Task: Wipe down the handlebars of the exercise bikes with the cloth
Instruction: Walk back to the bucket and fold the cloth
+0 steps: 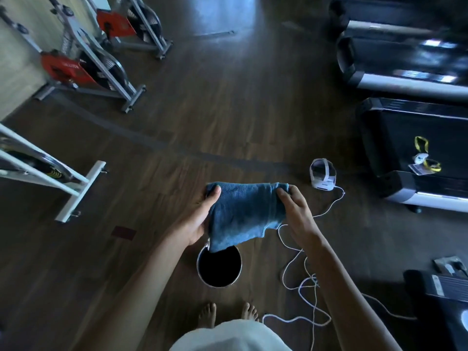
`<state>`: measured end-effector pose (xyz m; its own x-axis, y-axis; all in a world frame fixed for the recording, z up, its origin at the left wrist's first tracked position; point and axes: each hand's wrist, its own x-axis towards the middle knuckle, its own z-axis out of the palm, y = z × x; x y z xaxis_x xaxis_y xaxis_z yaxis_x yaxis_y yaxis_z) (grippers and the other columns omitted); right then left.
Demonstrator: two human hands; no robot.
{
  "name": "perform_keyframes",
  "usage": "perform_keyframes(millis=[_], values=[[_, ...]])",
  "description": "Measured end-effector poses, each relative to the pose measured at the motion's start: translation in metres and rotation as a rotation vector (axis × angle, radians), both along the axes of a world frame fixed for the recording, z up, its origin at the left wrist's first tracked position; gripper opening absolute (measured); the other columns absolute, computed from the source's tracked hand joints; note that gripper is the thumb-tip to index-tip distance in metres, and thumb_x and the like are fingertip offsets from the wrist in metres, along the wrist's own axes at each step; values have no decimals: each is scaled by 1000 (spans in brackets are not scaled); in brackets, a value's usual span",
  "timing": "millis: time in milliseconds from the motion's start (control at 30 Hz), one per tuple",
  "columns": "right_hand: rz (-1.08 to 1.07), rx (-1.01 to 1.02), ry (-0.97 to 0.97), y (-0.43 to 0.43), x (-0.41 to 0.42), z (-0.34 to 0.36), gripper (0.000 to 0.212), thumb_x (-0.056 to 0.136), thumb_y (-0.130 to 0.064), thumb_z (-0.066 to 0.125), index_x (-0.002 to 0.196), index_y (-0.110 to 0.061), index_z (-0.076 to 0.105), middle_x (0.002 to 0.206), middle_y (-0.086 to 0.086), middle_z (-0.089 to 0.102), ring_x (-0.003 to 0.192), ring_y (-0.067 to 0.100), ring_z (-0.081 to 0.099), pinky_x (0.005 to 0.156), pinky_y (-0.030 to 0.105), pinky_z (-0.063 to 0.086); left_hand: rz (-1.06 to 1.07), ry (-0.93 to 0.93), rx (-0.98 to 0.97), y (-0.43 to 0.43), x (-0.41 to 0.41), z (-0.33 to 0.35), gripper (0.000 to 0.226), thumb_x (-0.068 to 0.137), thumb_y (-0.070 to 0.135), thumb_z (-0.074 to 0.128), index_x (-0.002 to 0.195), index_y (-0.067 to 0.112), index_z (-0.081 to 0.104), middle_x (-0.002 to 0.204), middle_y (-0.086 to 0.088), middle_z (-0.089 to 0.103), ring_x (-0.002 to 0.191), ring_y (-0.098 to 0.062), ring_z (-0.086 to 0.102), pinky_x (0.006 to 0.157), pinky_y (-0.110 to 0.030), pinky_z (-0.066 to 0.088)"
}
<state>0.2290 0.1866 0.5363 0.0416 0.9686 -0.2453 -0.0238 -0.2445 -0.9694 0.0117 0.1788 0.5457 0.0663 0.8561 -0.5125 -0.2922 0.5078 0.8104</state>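
Cloth (243,214), blue terry, hangs spread between both hands above a round metal bucket (240,268) on the wooden floor (202,122), its lower corner drooping toward the bucket's mouth. Left hand (200,216) grips one upper corner, thumb on top. Right hand (295,209) pinches the other, fingers curled. Exercise bikes (83,64) stand well apart by the far-left wall, their handlebars out of view. By this showing, wiping has not begun and every handlebar remains to be done.
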Motion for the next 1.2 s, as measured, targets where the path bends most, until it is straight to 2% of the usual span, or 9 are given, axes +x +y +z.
perform_keyframes(millis=[167, 333, 500, 700, 800, 900, 1033, 1100, 1200], values=[[135, -226, -110, -31, -18, -62, 62, 70, -52, 72, 116, -15, 54, 112, 9, 66, 102, 22, 65, 91, 41, 53, -121, 39, -159, -32, -28, -54, 38, 90, 28, 70, 121, 9, 59, 113, -6, 72, 109, -21, 68, 85, -33, 54], [98, -424, -187, -77, -40, -169, 40, 84, -8, 72, 115, -14, 48, 101, 1, 62, 90, 7, 63, 75, 18, 53, -115, 139, -262, -71, -49, -168, 38, 88, -5, 65, 118, 17, 58, 109, -3, 69, 107, -23, 66, 87, -33, 57], [42, -577, -278, -113, -73, -317, 39, 84, -10, 70, 113, -22, 47, 105, -5, 59, 102, 17, 60, 82, 23, 47, -263, 550, -210, -99, -54, -331, 48, 88, -8, 58, 129, 16, 53, 116, 2, 63, 109, -14, 62, 100, -29, 50], [30, -635, -362, -107, -97, -501, 41, 79, -28, 69, 114, -22, 49, 111, 1, 62, 105, 21, 61, 96, 47, 48, -228, 720, -146, -96, -63, -519, 40, 91, -5, 54, 129, 10, 54, 117, 2, 59, 114, -16, 57, 96, -12, 41], [54, -580, -411, -90, -99, -562, 42, 85, -15, 69, 122, -13, 47, 111, 0, 58, 102, 17, 57, 92, 32, 47, -187, 782, -56, -88, -64, -583, 42, 90, -6, 57, 130, 5, 53, 118, 2, 56, 110, -14, 56, 96, -8, 39], [133, -539, -491, -83, -97, -597, 47, 88, -12, 65, 130, -12, 43, 110, 1, 56, 95, 17, 53, 73, 7, 41, -248, 826, 47, -86, -64, -622, 50, 90, -5, 57, 138, 8, 49, 132, -1, 54, 123, -16, 52, 109, -20, 35], [328, -416, -855, -87, -98, -614, 55, 88, -22, 60, 138, -19, 38, 120, 6, 61, 115, 26, 49, 93, 36, 34, -420, 985, 237, -94, -62, -642, 51, 90, -5, 56, 138, 13, 54, 124, -9, 59, 107, -17, 59, 90, -5, 38], [388, -336, -1012, -91, -97, -618, 62, 87, -28, 60, 142, -19, 33, 120, 3, 61, 124, 22, 38, 97, 38, 24, -435, 1093, 283, -100, -61, -640, 51, 90, -5, 55, 137, 14, 56, 116, -10, 59, 97, -17, 59, 79, -10, 41], [420, -333, -1055, -95, -93, -619, 67, 87, -33, 61, 145, -20, 31, 128, 1, 57, 124, 25, 33, 97, 39, 21, -382, 1149, 355, -111, -59, -636, 51, 88, -9, 55, 136, 6, 55, 107, -13, 60, 94, -16, 53, 88, -7, 36]])
